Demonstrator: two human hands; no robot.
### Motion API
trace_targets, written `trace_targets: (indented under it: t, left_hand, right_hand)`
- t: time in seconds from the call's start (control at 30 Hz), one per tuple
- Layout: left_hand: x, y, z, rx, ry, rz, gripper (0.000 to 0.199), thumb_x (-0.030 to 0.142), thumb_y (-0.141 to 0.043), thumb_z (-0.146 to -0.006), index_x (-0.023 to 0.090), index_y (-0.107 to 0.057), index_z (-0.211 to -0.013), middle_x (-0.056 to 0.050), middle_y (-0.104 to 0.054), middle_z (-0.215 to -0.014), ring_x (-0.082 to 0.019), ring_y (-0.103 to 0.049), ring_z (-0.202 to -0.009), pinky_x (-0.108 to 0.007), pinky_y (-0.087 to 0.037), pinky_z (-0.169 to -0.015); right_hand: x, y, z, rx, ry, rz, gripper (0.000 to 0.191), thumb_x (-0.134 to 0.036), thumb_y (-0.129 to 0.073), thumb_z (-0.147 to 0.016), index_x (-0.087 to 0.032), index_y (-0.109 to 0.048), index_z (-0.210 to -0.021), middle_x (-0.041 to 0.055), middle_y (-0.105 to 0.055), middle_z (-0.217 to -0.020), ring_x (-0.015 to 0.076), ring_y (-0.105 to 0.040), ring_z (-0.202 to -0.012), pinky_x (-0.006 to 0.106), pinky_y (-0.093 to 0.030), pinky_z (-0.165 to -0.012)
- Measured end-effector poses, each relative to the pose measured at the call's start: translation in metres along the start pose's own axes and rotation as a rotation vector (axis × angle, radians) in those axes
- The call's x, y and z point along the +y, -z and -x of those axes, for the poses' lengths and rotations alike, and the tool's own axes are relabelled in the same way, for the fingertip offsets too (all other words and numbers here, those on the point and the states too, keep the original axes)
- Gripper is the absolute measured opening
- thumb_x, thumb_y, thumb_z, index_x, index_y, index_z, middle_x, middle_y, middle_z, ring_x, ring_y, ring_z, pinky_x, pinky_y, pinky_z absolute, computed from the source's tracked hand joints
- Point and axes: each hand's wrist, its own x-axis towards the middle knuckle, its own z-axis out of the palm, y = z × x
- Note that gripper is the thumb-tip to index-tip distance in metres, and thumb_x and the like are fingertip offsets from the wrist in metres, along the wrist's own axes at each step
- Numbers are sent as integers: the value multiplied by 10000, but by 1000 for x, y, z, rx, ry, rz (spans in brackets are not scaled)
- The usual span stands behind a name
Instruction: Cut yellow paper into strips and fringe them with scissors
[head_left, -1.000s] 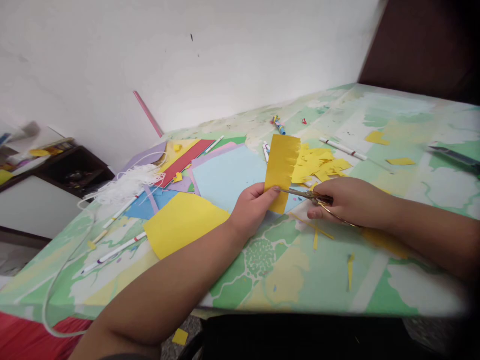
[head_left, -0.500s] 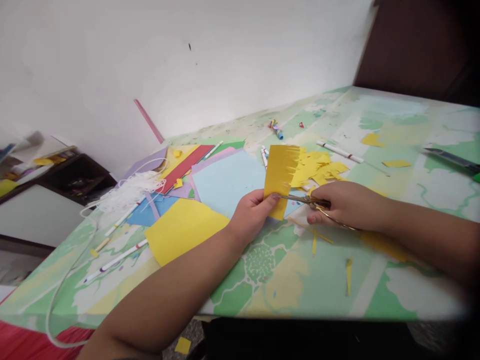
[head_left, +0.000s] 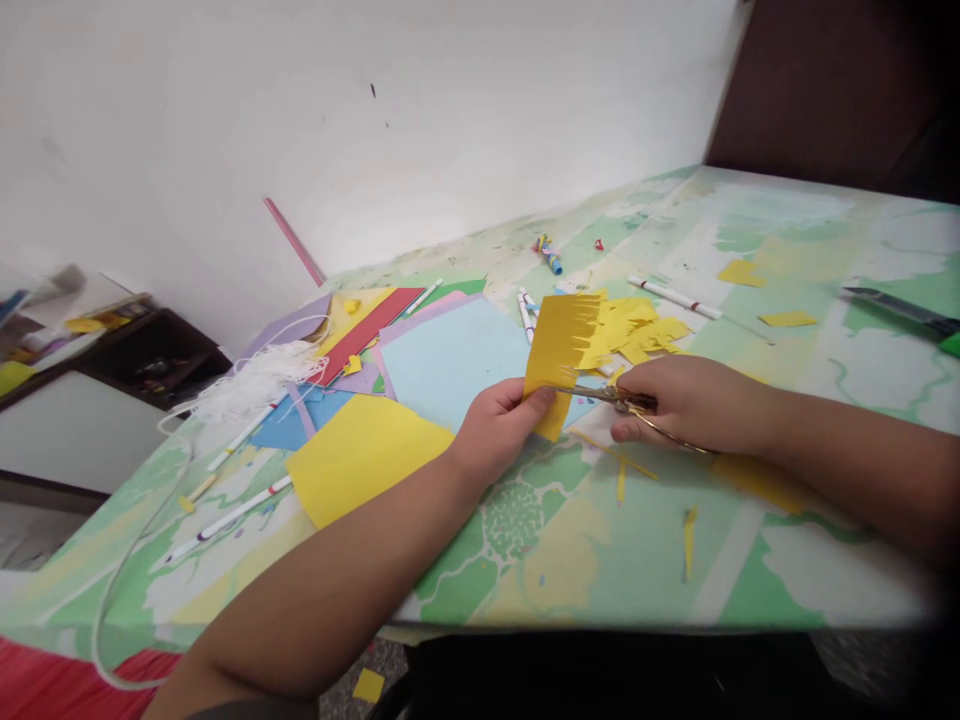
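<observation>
My left hand point(head_left: 501, 428) pinches a strip of yellow paper point(head_left: 555, 345) near its lower end, thumb on the front. Fringe-like cuts run down the strip's right edge. My right hand point(head_left: 679, 405) is closed round the gold-coloured handles of a pair of scissors point(head_left: 615, 397). The blades point left and meet the paper's right edge just below the lowest cuts, close to my left thumb. Behind the strip lies a heap of fringed yellow paper pieces point(head_left: 634, 325). Thin yellow offcuts point(head_left: 621, 478) are scattered below the scissors.
A light blue sheet point(head_left: 454, 360), a yellow sheet point(head_left: 367, 455) and a red strip point(head_left: 364, 335) lie to the left. White cord point(head_left: 262, 380) is bundled at the table's left edge. Markers point(head_left: 675, 297) are scattered about. A dark blade with a green end point(head_left: 904, 310) lies far right.
The scissors' blades have slid slightly further left into the yellow strip, near my left thumb. Both hands otherwise keep their places; the whole view has shifted slightly.
</observation>
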Motion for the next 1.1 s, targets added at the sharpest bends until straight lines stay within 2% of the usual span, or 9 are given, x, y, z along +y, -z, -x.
trace_targets:
  t: [0.4, 0.57, 0.73, 1.1]
  left_hand:
    - [1, -3, -1, 0, -7, 12, 245, 392, -584, -701, 147, -594, -688, 16, -513, -624, -85, -430, -588, -219, -337, -560]
    - [0, -3, -1, 18, -47, 0, 248, 397, -591, -691, 149, -604, -694, 20, -521, -628, -86, -435, -588, -220, -349, -568]
    - [-2, -2, -2, 45, -31, -11, 265, 410, -599, -678, 146, -601, -700, 20, -528, -636, -88, -444, -593, -219, -353, -569]
    - [-4, -1, -3, -7, 12, 19, 232, 367, -601, -677, 140, -609, -722, 6, -574, -669, -99, -489, -611, -230, -379, -595]
  right_hand:
    - [-1, -1, 0, 20, 16, 36, 459, -635, -371, -711, -196, -464, -615, 23, -534, -623, 137, -446, -558, 246, -249, -484]
    - [1, -2, -1, 33, 4, 54, 487, -668, -362, -691, -197, -425, -584, 12, -505, -585, 130, -424, -527, 247, -243, -487]
    - [1, -2, -3, 19, -14, 63, 522, -705, -333, -677, -201, -398, -560, 10, -477, -561, 133, -412, -515, 249, -240, -481]
    - [4, -3, -5, 27, -65, 35, 507, -696, -373, -660, -201, -442, -573, 12, -502, -572, 134, -426, -517, 249, -224, -468]
